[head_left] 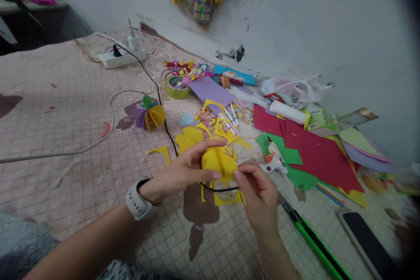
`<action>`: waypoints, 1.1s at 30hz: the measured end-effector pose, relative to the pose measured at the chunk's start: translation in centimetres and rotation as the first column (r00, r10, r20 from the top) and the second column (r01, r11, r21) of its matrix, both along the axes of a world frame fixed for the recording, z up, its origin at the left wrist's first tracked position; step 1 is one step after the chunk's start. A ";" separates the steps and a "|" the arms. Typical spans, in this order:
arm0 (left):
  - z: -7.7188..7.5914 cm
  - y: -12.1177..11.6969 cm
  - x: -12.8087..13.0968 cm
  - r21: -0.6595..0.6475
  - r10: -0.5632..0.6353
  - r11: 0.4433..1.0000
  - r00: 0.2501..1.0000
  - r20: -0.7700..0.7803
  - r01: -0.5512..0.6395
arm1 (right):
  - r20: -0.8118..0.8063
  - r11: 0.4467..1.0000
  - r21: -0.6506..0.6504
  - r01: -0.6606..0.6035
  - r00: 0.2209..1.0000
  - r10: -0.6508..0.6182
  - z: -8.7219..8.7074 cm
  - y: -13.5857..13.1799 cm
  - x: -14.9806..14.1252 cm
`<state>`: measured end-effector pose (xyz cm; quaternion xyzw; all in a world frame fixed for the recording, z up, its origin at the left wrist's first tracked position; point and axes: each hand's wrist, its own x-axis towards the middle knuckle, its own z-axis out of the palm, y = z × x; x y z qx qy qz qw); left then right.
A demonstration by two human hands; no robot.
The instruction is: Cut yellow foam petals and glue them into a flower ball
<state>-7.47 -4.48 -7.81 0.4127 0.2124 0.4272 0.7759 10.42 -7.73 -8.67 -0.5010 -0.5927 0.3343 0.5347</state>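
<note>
Between my two hands is a yellow paper circle (212,161) with a crease down its middle. My left hand (183,167), with a white watch on the wrist, grips it from the left, thumb below and fingers along the top. The thumb and fingertips of my right hand (260,190) pinch its right edge. More yellow circles (189,136) lie just behind my left hand. Yellow offcuts (228,199) are scattered beneath the paper. A white glue gun (277,161) with a small red light lies beyond my right hand.
A black cord (169,133) runs under my hands from the power strip (120,57). A finished paper ball ornament (150,113) sits at left. Green-handled scissors (315,238) and a phone (367,240) are at right, near red sheets (315,153). Behind are a tape roll (177,89) and markers (232,116).
</note>
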 end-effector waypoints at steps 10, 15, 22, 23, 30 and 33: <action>0.2 -0.1 0.0 -0.062 -0.002 0.998 0.997 0.078 0.007 | -0.342 0.974 -0.214 0.069 0.929 -0.141 -0.7 1.0 0.4; 0.0 0.0 0.0 0.004 0.065 0.998 0.997 -0.048 -0.065 | -0.276 0.977 -0.192 0.095 0.950 -0.147 -1.1 1.1 0.4; -0.1 1.4 -1.9 0.381 0.375 0.901 0.817 -0.439 -0.209 | -0.504 0.937 -0.348 0.018 0.840 -0.203 -1.3 1.3 0.2; -0.1 1.3 -2.5 0.486 0.495 0.841 0.703 -0.510 -0.240 | -0.526 0.933 -0.359 0.007 0.825 -0.208 -1.3 1.4 0.2; -1.7 -4.2 -3.7 0.691 0.697 0.712 -0.003 -0.718 0.122 | -0.629 0.891 -0.437 -0.121 0.749 -0.207 -1.2 1.5 0.1; -2.9 -5.8 -2.6 0.647 0.668 0.735 -0.052 -0.742 0.201 | -0.640 0.888 -0.435 -0.151 0.746 -0.187 -0.9 1.2 -0.3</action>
